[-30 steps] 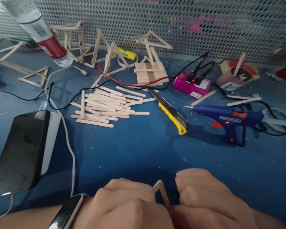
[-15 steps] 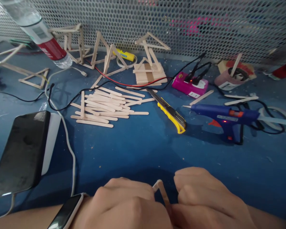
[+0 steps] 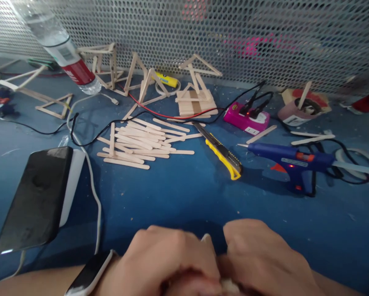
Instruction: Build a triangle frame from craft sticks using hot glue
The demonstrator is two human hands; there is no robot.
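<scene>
At the bottom edge, my left hand is closed, with a watch on its wrist. The tip of a joined craft-stick piece pokes up by its knuckles. My right hand is curled shut close beside it, and the piece runs down between the two hands. Most of the piece and the fingertips are hidden. Beyond the hands lies a pile of loose craft sticks. To its right are a yellow utility knife and a blue hot glue gun with a lit red light.
A phone and a white cable lie left. Behind stand a water bottle, stick frames and a stack of sticks. A pink power adapter and a cup sit before the perforated metal screen.
The view has tilted slightly, so the table things sit lower and further right. My left hand has rolled and the hands are closer together; less of the stick piece shows.
</scene>
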